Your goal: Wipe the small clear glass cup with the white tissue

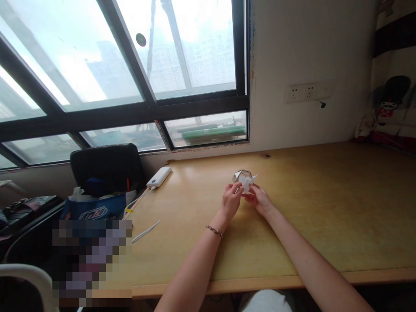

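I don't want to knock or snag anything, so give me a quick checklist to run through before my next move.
1. Left hand at the small shiny object: ok, fingers at its near side.
2. Right hand at the white piece: ok, fingertips at its edge.
3. Firm hold: cannot tell, the contact is too small to make out.
4. Power bank apart from both hands: ok, it lies near the table's left edge.
5. White cable end clear of the left forearm: ok, a gap shows between them.
6. Bracelet clear of the shiny object: ok, it sits at the left wrist.
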`<state>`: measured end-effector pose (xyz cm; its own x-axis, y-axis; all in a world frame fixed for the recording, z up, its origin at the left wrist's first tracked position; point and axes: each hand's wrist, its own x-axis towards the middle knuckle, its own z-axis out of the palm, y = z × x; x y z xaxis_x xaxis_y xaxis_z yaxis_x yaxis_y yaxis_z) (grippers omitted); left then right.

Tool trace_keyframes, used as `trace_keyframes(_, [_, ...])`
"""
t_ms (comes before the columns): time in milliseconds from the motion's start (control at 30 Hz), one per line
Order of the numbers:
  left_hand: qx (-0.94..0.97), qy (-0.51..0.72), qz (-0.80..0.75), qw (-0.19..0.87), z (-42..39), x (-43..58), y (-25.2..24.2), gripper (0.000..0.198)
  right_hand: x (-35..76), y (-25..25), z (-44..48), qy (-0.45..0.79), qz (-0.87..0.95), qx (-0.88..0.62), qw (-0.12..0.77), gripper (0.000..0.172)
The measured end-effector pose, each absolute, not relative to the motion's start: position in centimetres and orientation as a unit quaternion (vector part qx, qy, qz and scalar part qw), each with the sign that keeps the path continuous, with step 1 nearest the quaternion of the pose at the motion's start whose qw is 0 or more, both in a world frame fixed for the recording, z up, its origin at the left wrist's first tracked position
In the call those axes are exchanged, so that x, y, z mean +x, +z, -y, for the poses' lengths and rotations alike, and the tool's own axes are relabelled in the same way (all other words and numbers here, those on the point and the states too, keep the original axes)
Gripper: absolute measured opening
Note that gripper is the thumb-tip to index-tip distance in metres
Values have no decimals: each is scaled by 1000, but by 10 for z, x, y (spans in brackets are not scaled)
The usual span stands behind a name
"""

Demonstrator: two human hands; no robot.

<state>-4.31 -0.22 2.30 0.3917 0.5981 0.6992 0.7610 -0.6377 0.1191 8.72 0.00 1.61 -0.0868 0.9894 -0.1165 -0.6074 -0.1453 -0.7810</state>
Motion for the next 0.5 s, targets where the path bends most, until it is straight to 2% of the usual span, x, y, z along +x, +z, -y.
trace_keyframes(133, [-844,-380,372,68,3,-43,23,28,83,13,-2,669,263,-328,613,12])
trace_keyframes(233, [-820,-422,387,-1,3,-40,24,42,81,8,-4,657,262,-324,628,8])
trace_keyframes(367, [-774,-490,367,-160,-2,-40,20,71,80,3,-5,613,297,-376,629,12])
trace_keyframes(500, [-745,-488,299,-343,-7,-42,14,79,81,-1,-5,566,361,-454,586,20])
